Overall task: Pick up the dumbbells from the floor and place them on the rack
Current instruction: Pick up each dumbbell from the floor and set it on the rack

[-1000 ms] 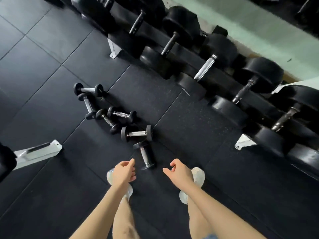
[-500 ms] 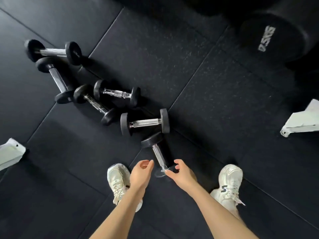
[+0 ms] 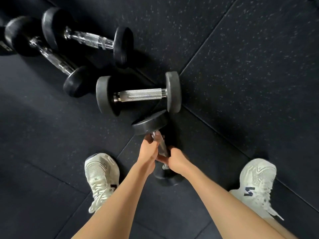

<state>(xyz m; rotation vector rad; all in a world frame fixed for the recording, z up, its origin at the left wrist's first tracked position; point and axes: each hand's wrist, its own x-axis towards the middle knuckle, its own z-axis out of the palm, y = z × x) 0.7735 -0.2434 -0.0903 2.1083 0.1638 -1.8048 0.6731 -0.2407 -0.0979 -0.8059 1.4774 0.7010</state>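
Observation:
The nearest dumbbell (image 3: 149, 125), black ends with a chrome handle, lies on the floor between my feet. My left hand (image 3: 148, 149) and my right hand (image 3: 174, 159) are both wrapped around its handle, left hand nearer the far end. Its near end is partly hidden under my wrists. Just beyond it a second dumbbell (image 3: 138, 94) lies crosswise. Two more dumbbells lie at the upper left, one (image 3: 88, 38) behind, one (image 3: 51, 57) angled in front. The rack is out of view.
Black speckled rubber floor tiles (image 3: 250, 75) fill the view. My white sneakers stand on either side of the held dumbbell, the left (image 3: 101, 175) and the right (image 3: 257, 180). Another dark weight edge shows at the far left (image 3: 3, 47).
The camera has dropped much closer to the floor. Both hands, open above the nearest dumbbell before, have come down and closed around its handle.

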